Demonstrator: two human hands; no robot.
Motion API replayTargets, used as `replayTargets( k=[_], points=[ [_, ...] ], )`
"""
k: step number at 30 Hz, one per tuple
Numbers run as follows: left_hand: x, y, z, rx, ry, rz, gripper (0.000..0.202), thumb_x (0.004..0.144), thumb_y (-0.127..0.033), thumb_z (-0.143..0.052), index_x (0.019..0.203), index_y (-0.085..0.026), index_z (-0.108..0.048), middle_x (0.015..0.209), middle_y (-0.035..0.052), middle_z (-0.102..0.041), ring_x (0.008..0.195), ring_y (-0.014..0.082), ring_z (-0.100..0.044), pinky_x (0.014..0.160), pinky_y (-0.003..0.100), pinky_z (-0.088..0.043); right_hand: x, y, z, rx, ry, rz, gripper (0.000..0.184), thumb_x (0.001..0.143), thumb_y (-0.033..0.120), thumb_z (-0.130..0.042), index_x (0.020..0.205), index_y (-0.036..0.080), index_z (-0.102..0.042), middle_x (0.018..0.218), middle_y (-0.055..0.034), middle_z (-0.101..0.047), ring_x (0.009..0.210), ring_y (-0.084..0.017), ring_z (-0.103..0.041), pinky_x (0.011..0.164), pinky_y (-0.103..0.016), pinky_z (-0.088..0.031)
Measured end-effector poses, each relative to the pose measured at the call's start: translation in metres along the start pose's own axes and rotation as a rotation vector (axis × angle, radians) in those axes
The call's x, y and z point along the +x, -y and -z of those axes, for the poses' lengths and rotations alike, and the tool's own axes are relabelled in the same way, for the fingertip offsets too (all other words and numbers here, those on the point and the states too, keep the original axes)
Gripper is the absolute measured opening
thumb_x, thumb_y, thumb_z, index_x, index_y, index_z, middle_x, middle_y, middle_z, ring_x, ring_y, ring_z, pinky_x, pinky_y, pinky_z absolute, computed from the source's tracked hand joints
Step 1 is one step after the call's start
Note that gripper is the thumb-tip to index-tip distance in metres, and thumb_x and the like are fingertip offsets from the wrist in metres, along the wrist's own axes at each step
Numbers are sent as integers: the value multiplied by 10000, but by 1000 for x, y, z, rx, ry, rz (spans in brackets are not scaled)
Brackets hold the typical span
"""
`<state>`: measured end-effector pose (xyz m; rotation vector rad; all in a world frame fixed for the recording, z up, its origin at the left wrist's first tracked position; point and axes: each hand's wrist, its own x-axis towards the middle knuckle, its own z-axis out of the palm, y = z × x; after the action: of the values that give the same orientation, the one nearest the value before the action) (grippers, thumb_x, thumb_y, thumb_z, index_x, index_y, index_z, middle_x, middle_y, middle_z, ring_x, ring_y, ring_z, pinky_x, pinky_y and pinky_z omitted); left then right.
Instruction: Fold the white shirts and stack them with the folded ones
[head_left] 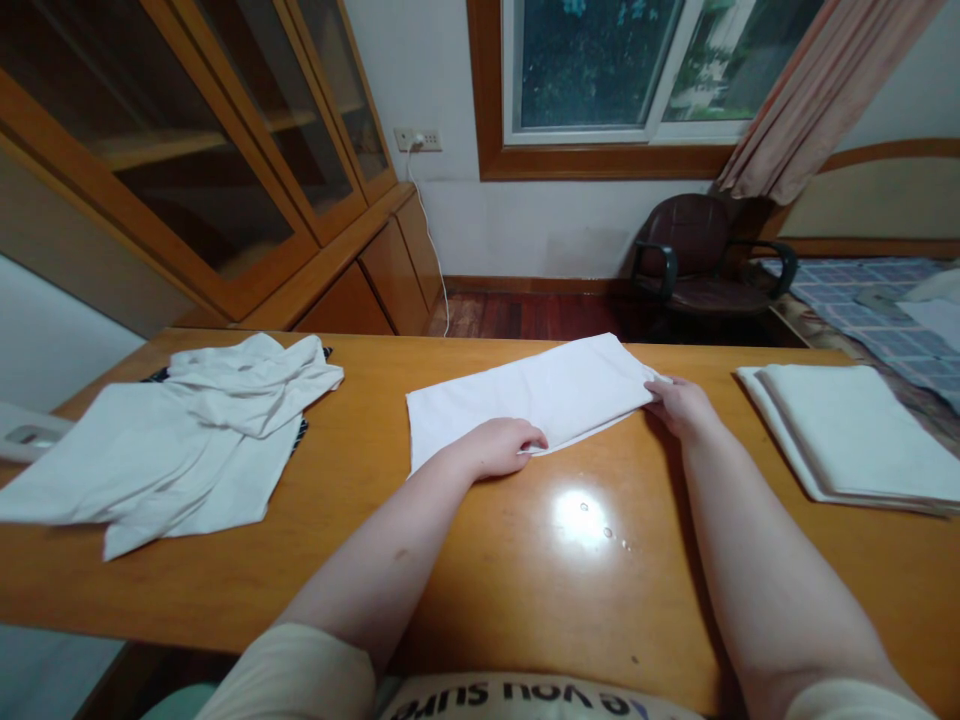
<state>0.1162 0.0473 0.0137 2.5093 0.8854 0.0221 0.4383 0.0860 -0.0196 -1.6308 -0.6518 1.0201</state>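
"Cloth strip (525, 388), white, folded flat in layers: where does it lie?"

"On the glossy orange-brown wooden counter (525, 580), upper corner reaching the far edge. Rumpled white cloth heap (217, 430) off to the left, squared white folded cloth stack (870, 430) off to the right. Apart from both."

"Long axis?"

"Roughly left to right, aslant; right end lies farther out than the left."

"Hands?"

"Both bare, both touching the strip. Left hand (505, 447): at the near long edge, about mid-length, fingers curled in; whether it pinches a layer, cannot tell. Right hand (681, 405): at the right end, fingertips appear to pinch the corner."

"Nearer one?"

"Neither; contact on both sides. Bulk of the strip lies beyond the left hand and leftward of the right. Left end: no hand on it."
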Motion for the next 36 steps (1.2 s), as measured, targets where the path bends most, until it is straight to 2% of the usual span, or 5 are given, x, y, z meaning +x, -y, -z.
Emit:
replayTargets(
  k=[15,19,22,26,36],
  points=[
    [-4,-19,4,73,88,96,441,782,-173,-481,1198,-279,-581,1029,35,-689,900,212,-635,753,300,-476,7,-7,4,-951,-224,281,323,745,279,-575,1020,143,-676,957,-130,-688,853,-235,-610,746,-327,-455],
    [-1,-13,3,30,-137,208,329,879,-296,-425,1149,-231,-602,1099,60,-657,997,206,-599,875,317,-451,6,-5,4,-1037,-222,267,337,755,278,-543,1037,142,-668,991,-145,-664,887,-252,-604,763,-351,-455],
    [6,-2,-5,155,-316,314,494,880,-415,-459,1326,-203,-468,1412,119,-431,1317,279,-347,1086,429,-249,1,-4,1,-1104,-268,283,334,757,230,-510,1030,118,-667,1034,-188,-625,942,-291,-584,806,-399,-443],
    [11,13,-18,200,-129,401,818,808,-608,-487,1474,-219,-212,1561,131,-46,1414,351,42,1101,574,-3,-12,-2,-7,-1144,-389,443,355,752,191,-488,1064,91,-627,1206,-231,-528,1119,-368,-470,925,-497,-360],
    [9,12,-20,148,117,322,1066,666,-757,-535,1493,-274,-68,1546,132,70,1393,372,130,1027,675,78,-59,7,-50,-899,283,933,508,842,454,-502,1267,176,-507,1487,-133,-309,1329,-266,-328,1086,-430,-264]
  ],
)
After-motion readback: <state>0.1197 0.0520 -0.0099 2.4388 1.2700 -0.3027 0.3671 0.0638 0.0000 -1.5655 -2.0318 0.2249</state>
